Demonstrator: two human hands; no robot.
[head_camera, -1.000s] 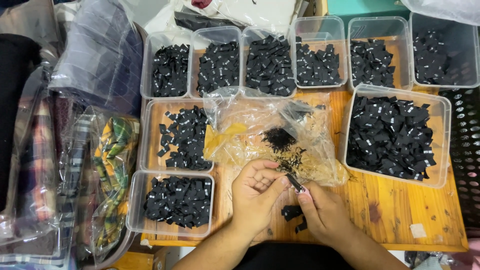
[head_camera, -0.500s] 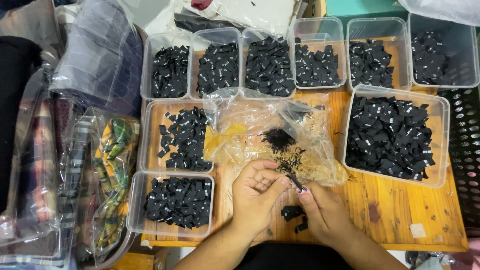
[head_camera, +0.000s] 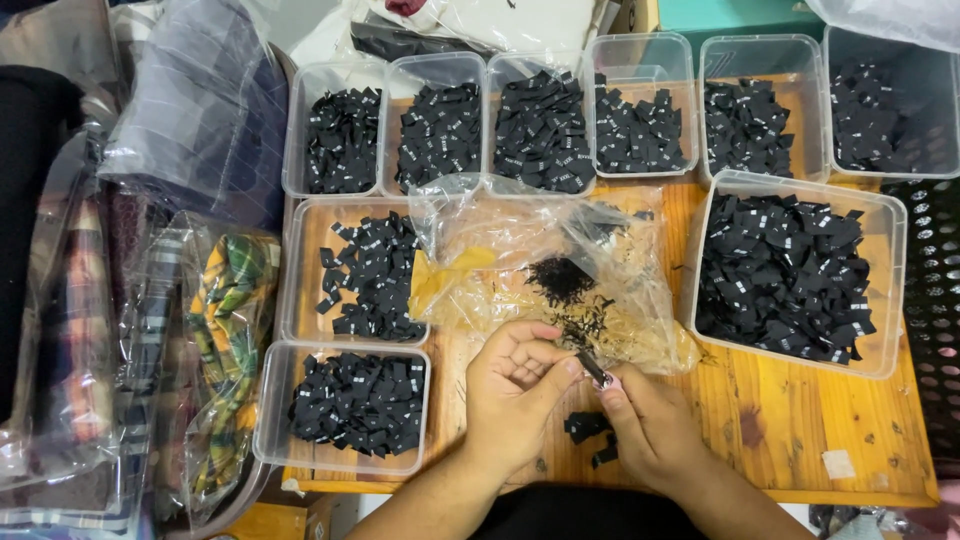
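Nearest to the camera, the two hands meet over the front edge of the wooden table (head_camera: 800, 420); the left hand (head_camera: 515, 385) and the right hand (head_camera: 650, 420) are together, and the fingertips of both are closed on one small black label (head_camera: 594, 368), which is held just above the table between them; under the hands lies a little loose group of black labels (head_camera: 590, 432) on the bare wood; to the left of the left hand stands a clear tub (head_camera: 345, 408) full of the same black pieces, and behind it a second tub (head_camera: 355, 272) that is only partly filled; just beyond the hands lies a crumpled clear plastic bag (head_camera: 540, 270) with a small heap of dark thread scraps (head_camera: 560, 280) on it; to the right stands a large tub (head_camera: 795, 272) heaped with labels; farthest, along the back edge, a row of clear tubs (head_camera: 640, 110) stands side by side, each holding black labels; at the far left, beside the table, lie folded checked fabrics in plastic bags (head_camera: 200, 110).
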